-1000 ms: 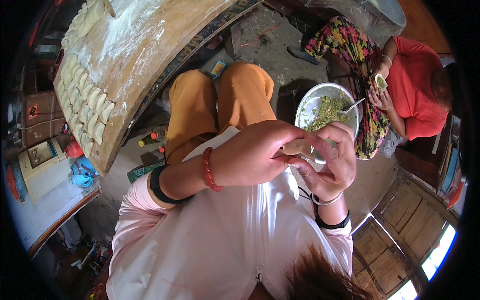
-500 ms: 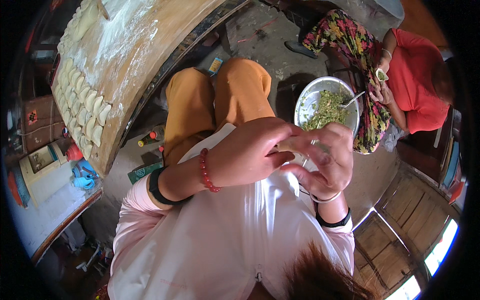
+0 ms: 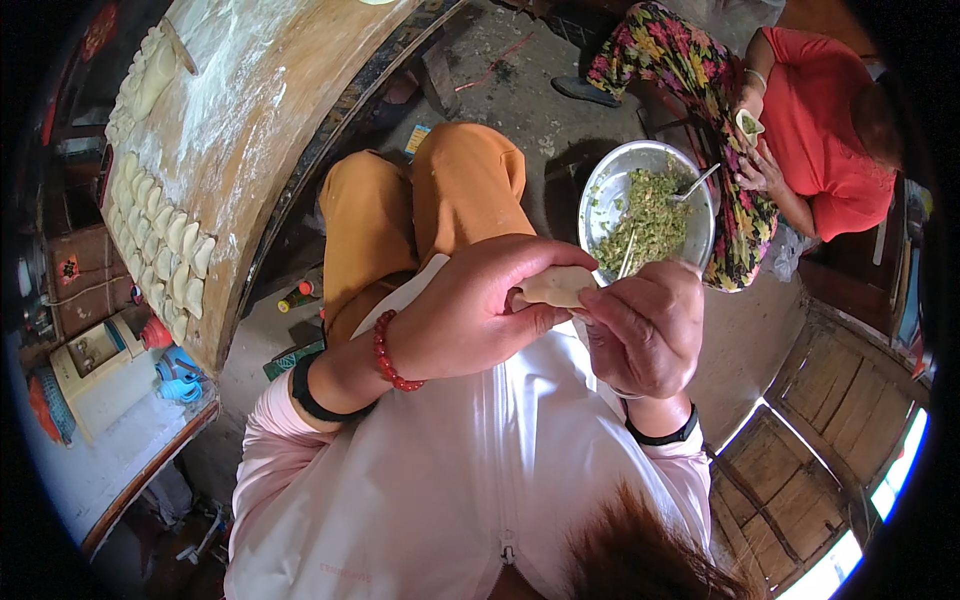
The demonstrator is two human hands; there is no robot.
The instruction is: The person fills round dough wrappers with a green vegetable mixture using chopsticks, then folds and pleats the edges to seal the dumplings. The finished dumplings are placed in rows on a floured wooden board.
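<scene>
Left side: a cream box (image 3: 98,385) sits on the side table (image 3: 120,468), blue plastic (image 3: 178,376) right beside! A bottle (image 3: 293,299) near a green box (image 3: 290,361), and lower right, a plank door (image 3: 765,465)!

The dumpling (image 3: 556,287) looks matt (the bowl (image 3: 702,222), shiny metal).

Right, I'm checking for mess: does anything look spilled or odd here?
Nothing clearly stands out. The filling sits inside the metal bowl, the dumpling in the left hand shows no visible tear, and flour on the wooden board looks ordinary beside shaped dumplings.
</scene>
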